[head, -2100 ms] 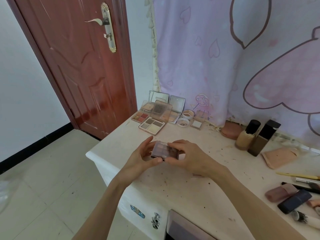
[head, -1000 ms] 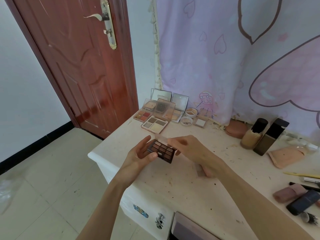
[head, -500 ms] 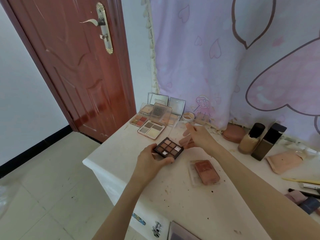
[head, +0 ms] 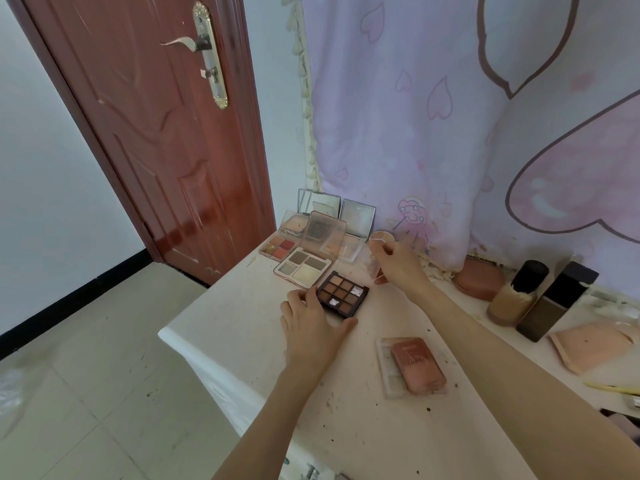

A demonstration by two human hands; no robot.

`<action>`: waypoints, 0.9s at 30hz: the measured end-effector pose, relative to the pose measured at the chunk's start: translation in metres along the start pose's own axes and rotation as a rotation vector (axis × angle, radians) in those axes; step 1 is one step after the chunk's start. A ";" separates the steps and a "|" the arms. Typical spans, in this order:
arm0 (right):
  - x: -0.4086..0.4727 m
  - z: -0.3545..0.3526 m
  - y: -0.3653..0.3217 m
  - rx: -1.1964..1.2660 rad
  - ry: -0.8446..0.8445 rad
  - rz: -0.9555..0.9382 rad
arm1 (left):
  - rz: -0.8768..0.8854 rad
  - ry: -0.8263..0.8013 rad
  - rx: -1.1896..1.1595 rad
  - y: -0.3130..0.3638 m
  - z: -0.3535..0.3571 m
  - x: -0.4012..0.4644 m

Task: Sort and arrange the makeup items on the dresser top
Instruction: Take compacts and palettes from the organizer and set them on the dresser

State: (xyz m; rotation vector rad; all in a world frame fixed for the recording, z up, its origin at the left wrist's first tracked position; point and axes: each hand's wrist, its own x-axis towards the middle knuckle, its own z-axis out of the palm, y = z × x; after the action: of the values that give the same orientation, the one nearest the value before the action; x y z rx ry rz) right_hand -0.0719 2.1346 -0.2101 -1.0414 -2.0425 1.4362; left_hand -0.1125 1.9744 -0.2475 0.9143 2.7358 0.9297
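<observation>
A dark nine-pan eyeshadow palette point(head: 343, 294) lies open on the white dresser top point(head: 242, 306), just in front of a four-pan palette point(head: 304, 266). My left hand point(head: 311, 327) grips its near edge with thumb and fingers. My right hand point(head: 394, 263) is raised behind it and pinches the palette's clear lid point(head: 367, 263), which stands tilted back. A group of open palettes and mirrored compacts point(head: 318, 230) fills the far left corner.
A pink compact on a clear tray point(head: 417, 364) lies near my right forearm. A pink round case point(head: 479, 282), a foundation bottle point(head: 516, 294), a dark box point(head: 557, 299) and a peach pouch point(head: 588, 344) stand at the right. A red door point(head: 149, 126) is beyond the dresser's left edge.
The palette went from held up closed between both hands, to opened, to set down beside the four-pan palette. My right hand has swung the clear lid back.
</observation>
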 end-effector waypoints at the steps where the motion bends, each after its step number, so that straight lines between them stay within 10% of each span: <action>1: 0.001 0.000 0.000 -0.004 -0.004 -0.005 | -0.001 0.004 -0.002 0.000 0.000 0.001; 27: 0.002 -0.005 0.008 0.100 0.125 -0.047 | 0.012 0.190 0.012 -0.003 0.015 0.005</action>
State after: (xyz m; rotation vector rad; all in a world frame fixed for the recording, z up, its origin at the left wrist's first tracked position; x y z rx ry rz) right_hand -0.0673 2.1405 -0.2154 -1.0088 -1.8752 1.3980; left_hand -0.1138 1.9836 -0.2610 0.8885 2.8978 1.0550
